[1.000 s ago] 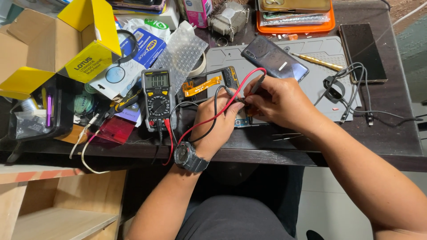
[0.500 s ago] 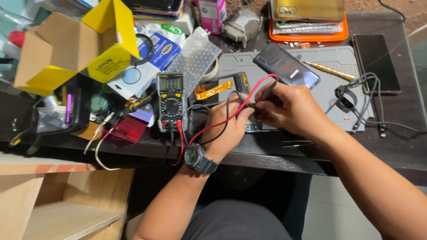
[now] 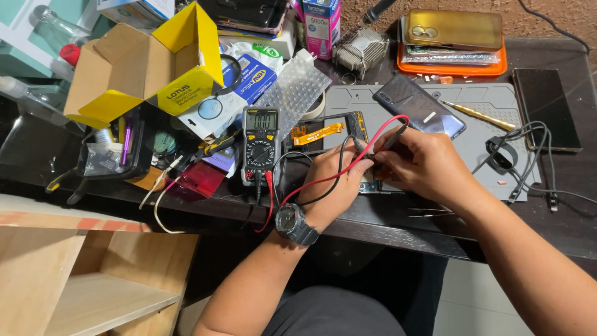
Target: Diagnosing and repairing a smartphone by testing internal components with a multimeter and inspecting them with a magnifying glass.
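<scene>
Left hand [image 3: 333, 177] pinching black probe, right hand [image 3: 418, 163] pinching red probe on opened phone [image 3: 339, 134]: light, fragile board, best steadied by frame edges.

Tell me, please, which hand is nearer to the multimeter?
Left. The left hand sits just right of the multimeter, holding the black probe; the right hand lies farther right, beyond the left one.

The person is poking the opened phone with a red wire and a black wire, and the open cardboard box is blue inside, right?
Not quite. The head view shows the open cardboard box is yellow inside, not blue. The red wire and black wire part is right.
</scene>
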